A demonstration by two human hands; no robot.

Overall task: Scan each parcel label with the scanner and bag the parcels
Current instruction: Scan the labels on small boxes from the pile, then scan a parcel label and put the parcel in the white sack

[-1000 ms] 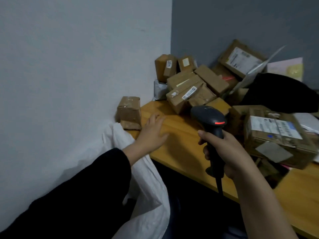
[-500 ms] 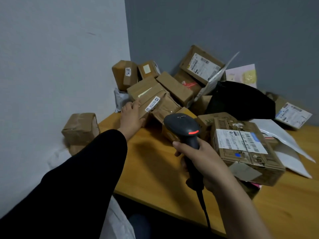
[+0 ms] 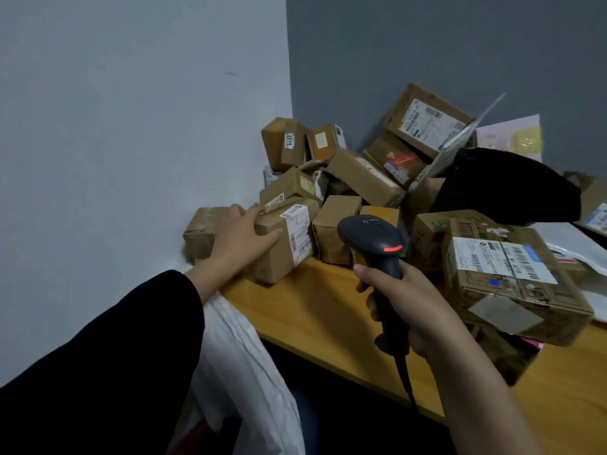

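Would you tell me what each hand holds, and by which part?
Right hand grips the scanner by its handle; left hand lies atop a labelled parcel.

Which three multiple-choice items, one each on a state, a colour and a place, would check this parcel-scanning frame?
1. What is the right hand doing?
A. Gripping the scanner by its handle
B. Lying flat on the table
C. Lifting a box

2. What colour is the lit strip on the scanner's head?
A. Green
B. Red-orange
C. Blue

3. Where does the left hand lie?
A. On the black bag
B. On the big box at the right
C. On the small labelled parcel

Answers:
1 A: its fingers curl round the handle, the head pointing away from the person.
2 B: the strip glows red-orange against the dark housing.
3 C: its palm and fingers lie over the parcel's top, and the thumb reaches toward the white label.
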